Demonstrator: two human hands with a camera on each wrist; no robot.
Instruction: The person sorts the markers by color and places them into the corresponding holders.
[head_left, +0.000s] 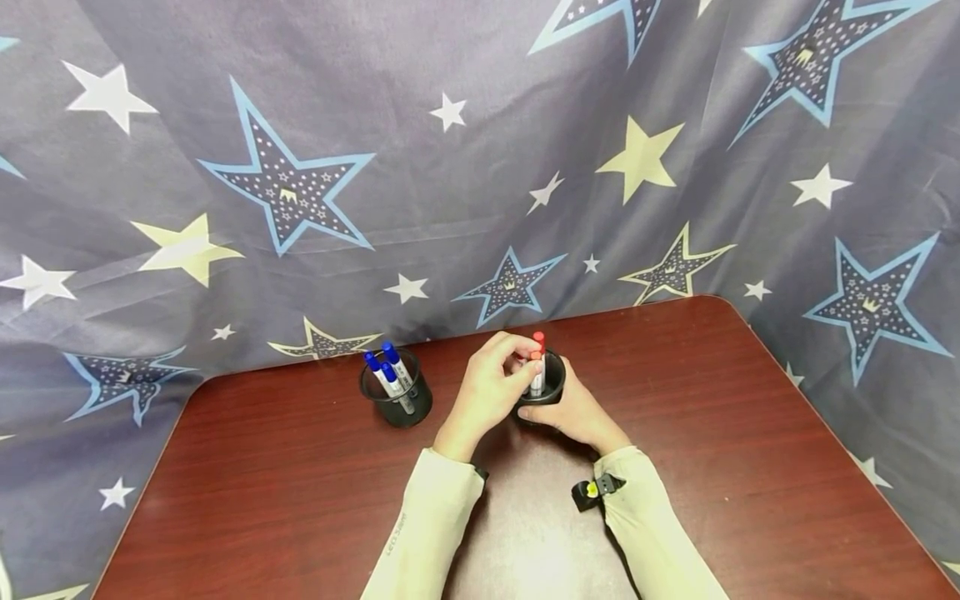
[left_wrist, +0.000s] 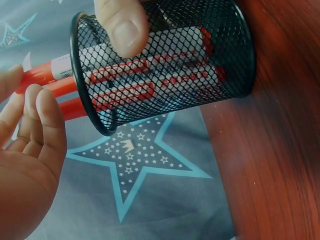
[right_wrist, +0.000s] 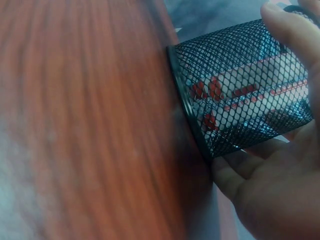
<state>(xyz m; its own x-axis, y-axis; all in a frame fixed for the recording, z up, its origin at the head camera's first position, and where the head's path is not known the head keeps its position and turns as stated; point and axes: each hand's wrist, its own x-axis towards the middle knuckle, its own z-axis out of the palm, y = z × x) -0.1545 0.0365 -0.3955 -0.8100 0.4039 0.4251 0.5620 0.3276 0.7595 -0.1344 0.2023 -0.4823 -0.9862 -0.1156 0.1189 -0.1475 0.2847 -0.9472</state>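
A black mesh pen holder [left_wrist: 232, 60] stands on the table near its back edge, with several red-capped markers inside. My right hand [head_left: 576, 408] grips it from the right side; its thumb lies on the mesh in the left wrist view. My left hand [head_left: 489, 385] is over the holder's mouth and pinches one red-capped marker [left_wrist: 39, 76] by its cap end between thumb and fingers. That marker's lower part is inside the holder. Another red-capped marker [left_wrist: 75, 108] leans beside it, close to the left fingertips. In the right wrist view the markers' lower ends show through the mesh [right_wrist: 225, 55].
A second black mesh holder [head_left: 387, 412] with blue-capped markers [head_left: 389, 353] stands to the left. Both are on the reddish-brown wooden table [head_left: 300, 500]. A grey curtain [head_left: 420, 208] printed with stars hangs right behind the table's back edge.
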